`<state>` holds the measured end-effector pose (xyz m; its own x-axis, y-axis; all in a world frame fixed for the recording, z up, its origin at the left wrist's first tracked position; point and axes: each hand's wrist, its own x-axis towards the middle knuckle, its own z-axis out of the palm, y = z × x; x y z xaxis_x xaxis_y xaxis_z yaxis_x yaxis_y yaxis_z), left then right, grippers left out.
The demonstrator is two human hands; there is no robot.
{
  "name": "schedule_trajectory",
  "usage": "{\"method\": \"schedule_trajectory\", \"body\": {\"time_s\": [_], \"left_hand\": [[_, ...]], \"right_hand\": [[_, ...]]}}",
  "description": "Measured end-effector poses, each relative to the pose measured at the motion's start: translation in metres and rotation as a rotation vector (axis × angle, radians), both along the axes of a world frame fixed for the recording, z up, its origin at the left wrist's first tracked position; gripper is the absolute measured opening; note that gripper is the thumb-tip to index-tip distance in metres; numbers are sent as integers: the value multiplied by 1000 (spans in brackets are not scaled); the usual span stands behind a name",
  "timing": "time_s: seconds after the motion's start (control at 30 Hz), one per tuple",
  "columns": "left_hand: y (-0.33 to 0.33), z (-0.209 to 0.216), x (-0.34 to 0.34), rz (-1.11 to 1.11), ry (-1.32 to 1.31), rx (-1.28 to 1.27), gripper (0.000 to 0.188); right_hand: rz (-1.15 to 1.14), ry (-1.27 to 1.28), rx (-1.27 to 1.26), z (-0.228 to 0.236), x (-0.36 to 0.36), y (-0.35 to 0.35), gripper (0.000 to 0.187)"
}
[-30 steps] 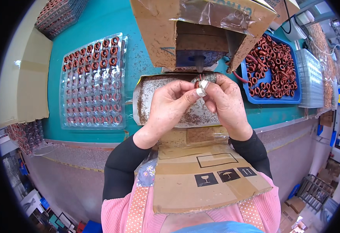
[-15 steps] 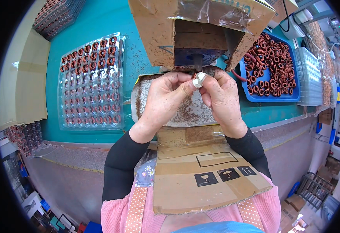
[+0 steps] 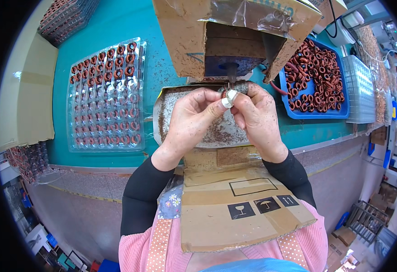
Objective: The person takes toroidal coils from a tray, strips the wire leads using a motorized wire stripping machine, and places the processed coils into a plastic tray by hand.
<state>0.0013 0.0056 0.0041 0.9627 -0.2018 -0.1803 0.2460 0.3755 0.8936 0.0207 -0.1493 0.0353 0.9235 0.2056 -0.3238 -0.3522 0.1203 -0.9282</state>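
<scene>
Between the fingertips of both hands is a small ring coil wound with copper-coloured wire (image 3: pixel 224 94), mostly hidden by the fingers. My left hand (image 3: pixel 189 120) pinches it from the left, and my right hand (image 3: pixel 261 120) grips it from the right. White tape wraps the thumb tips. Just above the coil, a grey spindle (image 3: pixel 231 72) points down out of a machine inside a cardboard hood (image 3: pixel 180 41); I cannot tell whether its tip touches the coil. Beneath the hands lies a pale board (image 3: pixel 223 133) strewn with reddish-brown scraps.
On the left of the green table lies a clear plastic tray (image 3: pixel 142 56) holding rows of coils. A blue bin (image 3: pixel 318 115) of loose coils stands at right, beside stacked clear trays (image 3: pixel 360 90). A cardboard sheet (image 3: pixel 207 226) covers my lap.
Both hands have drawn slightly down and left, bringing the coil a little away from the spindle. The grip remains on the coil.
</scene>
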Motion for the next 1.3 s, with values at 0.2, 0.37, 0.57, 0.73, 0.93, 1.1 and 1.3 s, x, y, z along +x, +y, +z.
{"method": "schedule_trajectory", "body": {"time_s": [0.2,0.37,0.57,0.73,0.93,1.1,1.3], "left_hand": [[-3,2,2,49,-35,-7,16],[-3,2,6,61,-29,34,16],[-4,1,4,68,-31,42,16],[-3,2,-5,2,-41,5,16],[-4,4,1,-16,-22,13,16],[-5,4,7,9,-34,37,18],[-5,3,10,25,-22,75,19]], "right_hand": [[-23,0,6,-3,3,2,17],[-19,-28,27,0,6,4,16],[-14,-41,30,-6,3,2,16],[-12,-1,36,0,-5,0,17],[-56,7,15,1,-3,-2,17],[-76,-2,27,0,0,1,18],[-75,0,49,-3,4,2,18]]}}
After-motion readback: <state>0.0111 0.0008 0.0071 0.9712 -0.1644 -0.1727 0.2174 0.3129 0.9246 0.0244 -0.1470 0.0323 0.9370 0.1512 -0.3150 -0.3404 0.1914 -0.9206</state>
